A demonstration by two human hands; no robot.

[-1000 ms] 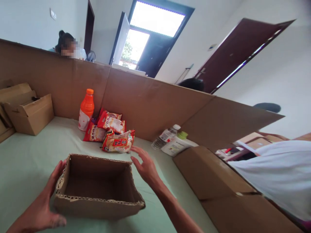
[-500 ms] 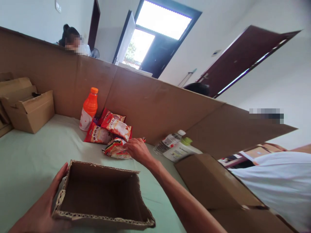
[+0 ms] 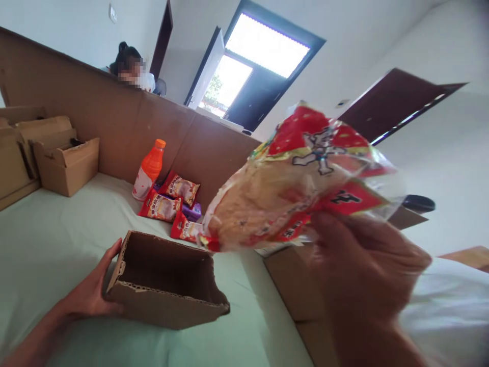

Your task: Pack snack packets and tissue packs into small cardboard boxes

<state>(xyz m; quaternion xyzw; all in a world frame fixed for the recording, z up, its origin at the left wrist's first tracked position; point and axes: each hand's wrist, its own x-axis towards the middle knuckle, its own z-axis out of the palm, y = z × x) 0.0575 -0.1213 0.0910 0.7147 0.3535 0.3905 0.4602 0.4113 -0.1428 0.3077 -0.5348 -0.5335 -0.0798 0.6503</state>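
Note:
My left hand (image 3: 97,288) grips the left end of an open-topped cardboard box (image 3: 171,306) with torn, ragged edges; its dark inside shows nothing I can make out. Raised close to the camera, my right hand (image 3: 359,265) is closed on the lower right part of a clear and red snack bag (image 3: 275,188) with pale food inside. Beyond the box lie several small red snack packets (image 3: 162,206) and a purple packet (image 3: 192,211). An orange-capped bottle (image 3: 148,171) stands behind them, against the cardboard wall.
Smaller cardboard boxes (image 3: 72,165) stand at the left on the green cloth (image 3: 110,204). A tall cardboard partition (image 3: 168,117) runs along the back. At the right, more cardboard (image 3: 284,285) borders the cloth. A person (image 3: 132,71) is beyond the partition, and a white sleeve (image 3: 454,300) shows at right.
My right hand has picked the clear and red snack bag off the pile and lifted it up and right, towards the camera. A red packet now lies lower. The box is tilted more.

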